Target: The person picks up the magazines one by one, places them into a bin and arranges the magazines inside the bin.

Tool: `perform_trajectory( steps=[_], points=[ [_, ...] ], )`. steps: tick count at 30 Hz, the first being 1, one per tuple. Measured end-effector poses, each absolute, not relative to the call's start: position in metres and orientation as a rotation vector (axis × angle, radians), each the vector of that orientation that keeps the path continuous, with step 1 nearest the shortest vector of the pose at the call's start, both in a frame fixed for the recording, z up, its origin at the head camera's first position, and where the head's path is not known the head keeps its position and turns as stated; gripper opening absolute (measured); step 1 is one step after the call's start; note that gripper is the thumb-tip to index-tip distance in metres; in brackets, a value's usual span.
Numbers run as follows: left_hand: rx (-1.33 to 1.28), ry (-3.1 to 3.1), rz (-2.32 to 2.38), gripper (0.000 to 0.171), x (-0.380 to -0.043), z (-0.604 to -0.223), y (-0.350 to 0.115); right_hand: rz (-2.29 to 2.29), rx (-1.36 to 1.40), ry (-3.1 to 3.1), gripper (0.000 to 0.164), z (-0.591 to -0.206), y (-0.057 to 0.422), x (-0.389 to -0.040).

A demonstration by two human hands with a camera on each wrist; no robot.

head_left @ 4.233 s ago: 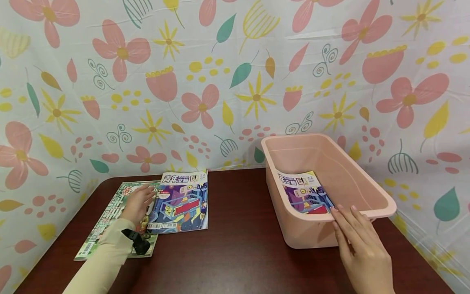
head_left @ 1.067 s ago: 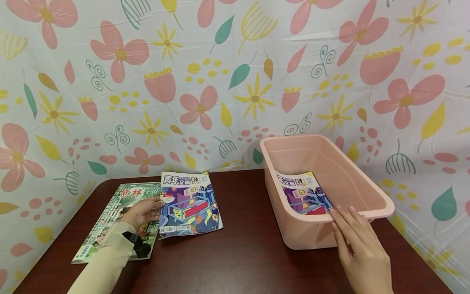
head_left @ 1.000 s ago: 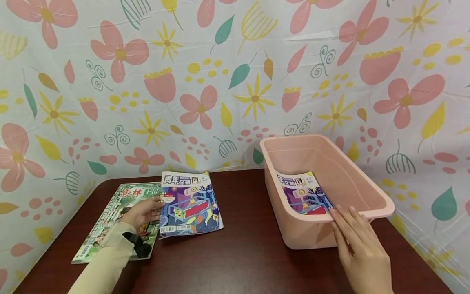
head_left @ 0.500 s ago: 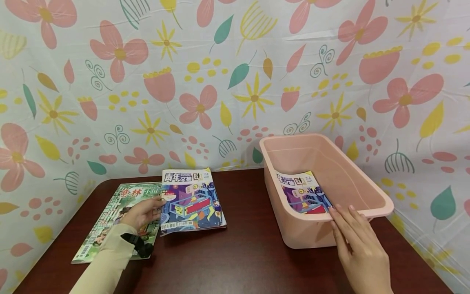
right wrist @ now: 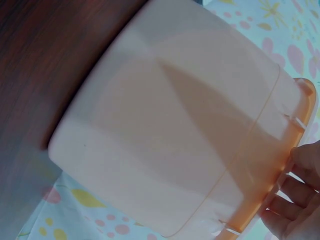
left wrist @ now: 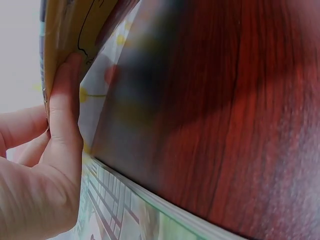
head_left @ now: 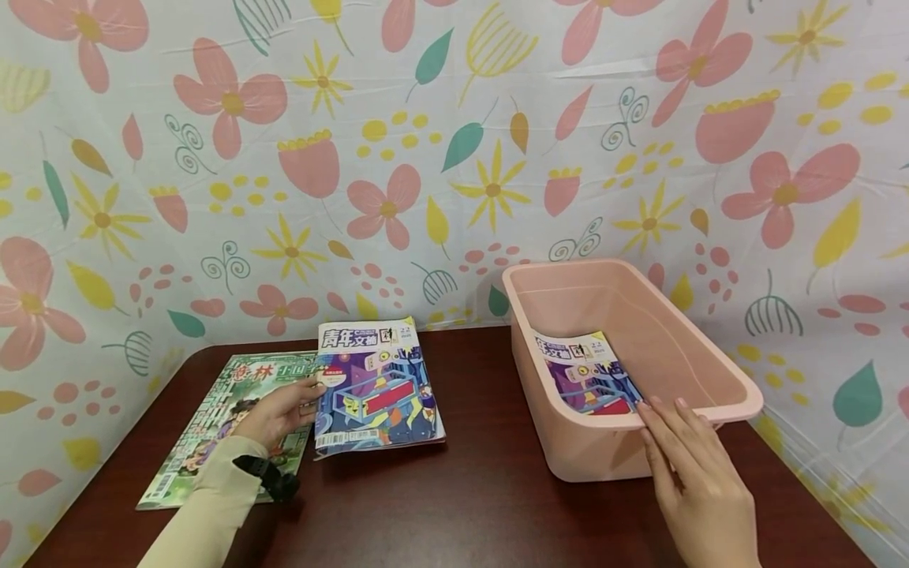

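My left hand (head_left: 280, 410) pinches the left edge of a purple-and-blue magazine (head_left: 379, 394). In the left wrist view the magazine's yellowish underside (left wrist: 75, 30) is tilted up off the table, with fingers of the left hand (left wrist: 55, 165) beneath it. Under and beside that hand lies a green magazine (head_left: 213, 426), flat on the table. At the right, my right hand (head_left: 699, 481) grips the near rim of a pink plastic bin (head_left: 596, 446), seen from outside in the right wrist view with the fingers at its rim. Inside the bin lies another purple magazine (head_left: 585, 375), partly hidden by the wall.
The dark reddish wooden table (head_left: 454, 505) spans the space between the magazines and the bin. A white cloth with a floral print (head_left: 426, 158) hangs behind the table and along its sides. A black strap (head_left: 266, 473) sits on the left wrist.
The left hand has gone from lying over the magazines to pinching the purple one's edge. That magazine has shifted right and been raised. The right hand has stayed on the bin's rim.
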State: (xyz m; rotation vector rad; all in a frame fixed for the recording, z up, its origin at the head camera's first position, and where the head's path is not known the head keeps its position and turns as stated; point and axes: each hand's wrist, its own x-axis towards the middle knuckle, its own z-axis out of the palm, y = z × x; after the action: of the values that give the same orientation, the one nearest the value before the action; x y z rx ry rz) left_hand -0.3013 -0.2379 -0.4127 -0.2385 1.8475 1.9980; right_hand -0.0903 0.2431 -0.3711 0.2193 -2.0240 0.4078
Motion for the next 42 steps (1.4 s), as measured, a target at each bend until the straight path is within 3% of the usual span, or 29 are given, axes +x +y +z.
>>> perform_trajectory(
  steps=[13, 29, 42],
  points=[
    [-0.211, 1.812, 2.019, 0.071, -0.298, -0.404, -0.227, 0.412, 0.196, -2.087, 0.053, -0.368, 0.241, -0.086],
    [-0.119, 1.726, 2.055, 0.066, -0.302, -0.394, -0.215, 0.414, 0.198, -2.102, 0.056, -0.368, 0.243, -0.085],
    [-0.066, 1.654, 2.091, 0.059, -0.302, -0.382, -0.196, 0.423, 0.253, -1.956, 0.049, -0.368, 0.242, -0.092]
  ],
)
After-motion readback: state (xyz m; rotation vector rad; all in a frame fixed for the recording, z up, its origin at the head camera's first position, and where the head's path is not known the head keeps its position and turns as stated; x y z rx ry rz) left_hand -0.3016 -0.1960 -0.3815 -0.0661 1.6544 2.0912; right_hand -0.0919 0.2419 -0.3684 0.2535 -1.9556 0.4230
